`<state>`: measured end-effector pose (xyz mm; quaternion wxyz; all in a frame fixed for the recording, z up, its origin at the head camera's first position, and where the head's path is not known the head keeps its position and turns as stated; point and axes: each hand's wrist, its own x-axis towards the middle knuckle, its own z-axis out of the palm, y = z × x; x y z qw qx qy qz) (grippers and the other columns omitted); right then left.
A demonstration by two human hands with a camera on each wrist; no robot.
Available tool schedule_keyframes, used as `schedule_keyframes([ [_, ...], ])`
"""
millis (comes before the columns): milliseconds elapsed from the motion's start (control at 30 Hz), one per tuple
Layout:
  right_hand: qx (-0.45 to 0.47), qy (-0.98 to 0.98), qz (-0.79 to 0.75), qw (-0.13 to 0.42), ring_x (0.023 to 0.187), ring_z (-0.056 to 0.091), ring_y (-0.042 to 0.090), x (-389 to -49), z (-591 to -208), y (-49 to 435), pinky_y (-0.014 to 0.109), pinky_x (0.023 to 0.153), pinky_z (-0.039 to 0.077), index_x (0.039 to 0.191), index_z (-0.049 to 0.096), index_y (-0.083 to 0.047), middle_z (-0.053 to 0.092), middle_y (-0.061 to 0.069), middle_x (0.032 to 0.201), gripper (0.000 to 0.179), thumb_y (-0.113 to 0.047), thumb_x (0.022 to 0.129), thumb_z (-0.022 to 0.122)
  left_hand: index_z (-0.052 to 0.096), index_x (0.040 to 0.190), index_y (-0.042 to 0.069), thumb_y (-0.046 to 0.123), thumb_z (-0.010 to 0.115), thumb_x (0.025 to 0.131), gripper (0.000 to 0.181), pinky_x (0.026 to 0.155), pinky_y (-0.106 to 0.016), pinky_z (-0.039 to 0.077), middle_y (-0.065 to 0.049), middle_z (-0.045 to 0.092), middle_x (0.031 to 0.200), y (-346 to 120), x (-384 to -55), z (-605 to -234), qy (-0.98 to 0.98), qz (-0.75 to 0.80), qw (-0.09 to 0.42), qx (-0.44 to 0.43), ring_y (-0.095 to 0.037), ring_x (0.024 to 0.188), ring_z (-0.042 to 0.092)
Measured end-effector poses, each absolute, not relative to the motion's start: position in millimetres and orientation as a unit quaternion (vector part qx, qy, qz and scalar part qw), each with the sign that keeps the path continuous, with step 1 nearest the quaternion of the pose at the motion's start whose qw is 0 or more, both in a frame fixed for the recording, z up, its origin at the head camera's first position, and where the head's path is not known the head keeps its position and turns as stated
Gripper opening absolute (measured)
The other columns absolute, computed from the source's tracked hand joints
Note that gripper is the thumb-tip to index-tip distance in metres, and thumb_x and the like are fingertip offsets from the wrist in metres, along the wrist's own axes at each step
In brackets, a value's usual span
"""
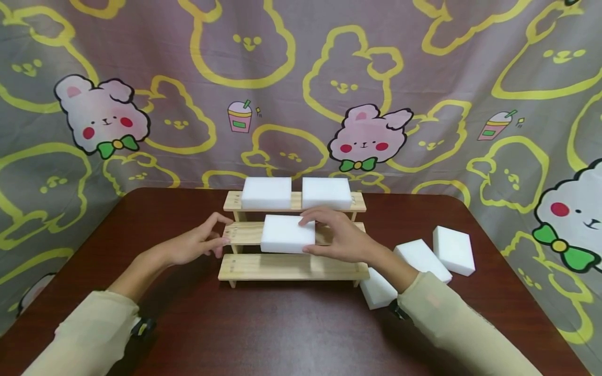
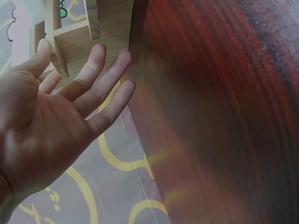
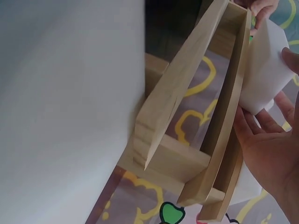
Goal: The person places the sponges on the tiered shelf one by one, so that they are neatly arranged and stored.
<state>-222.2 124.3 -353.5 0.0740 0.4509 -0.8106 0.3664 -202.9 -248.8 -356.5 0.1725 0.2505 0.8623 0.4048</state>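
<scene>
A white foam-like block [image 1: 287,234] lies on the middle tier of a wooden three-step rack [image 1: 291,267]. My right hand [image 1: 340,235] grips this block by its right end, thumb at the front and fingers over the far side. In the right wrist view the same block [image 3: 267,70] sits between thumb and fingers, above the tier's edge. At the rack's left side, my left hand [image 1: 199,243] has its fingertips right at the end of the middle tier. The left wrist view shows the palm, with the other fingers [image 2: 110,109] loosely extended beside the wood.
Two more white blocks, one on the left [image 1: 266,192] and one on the right [image 1: 326,193], stand on the top tier. Three others, including one at the far right [image 1: 453,250], lie on the dark table [image 1: 263,329]. A patterned curtain [image 1: 282,78] hangs behind.
</scene>
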Motion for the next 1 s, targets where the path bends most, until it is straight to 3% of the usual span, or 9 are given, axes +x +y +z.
schedule_keyframes([
  [600,0.463,-0.811,0.35,0.08,0.126,0.058,0.027,-220.2,-354.5,101.4,0.042,0.105,0.048,0.118,0.068,-0.007,0.063,0.013,0.133,0.043,-0.019,0.082,0.09,0.024,0.144,0.003,0.019,0.05,0.112,0.045,0.08,-0.046,0.049,-0.01,0.062,0.081,-250.4,-204.1,-358.7,0.865,0.4,0.169,0.253,-0.032,0.085,0.064],
  [1000,0.464,-0.804,0.359,0.094,0.114,0.06,0.022,-220.9,-356.9,90.1,0.038,0.093,0.055,0.116,0.069,-0.006,0.063,0.01,0.123,0.044,-0.019,0.08,0.091,0.023,0.145,0.003,0.018,0.05,0.112,0.046,0.081,-0.047,0.05,-0.013,0.063,0.083,-249.4,-203.8,-358.0,0.863,0.403,0.173,0.251,-0.032,0.087,0.065],
])
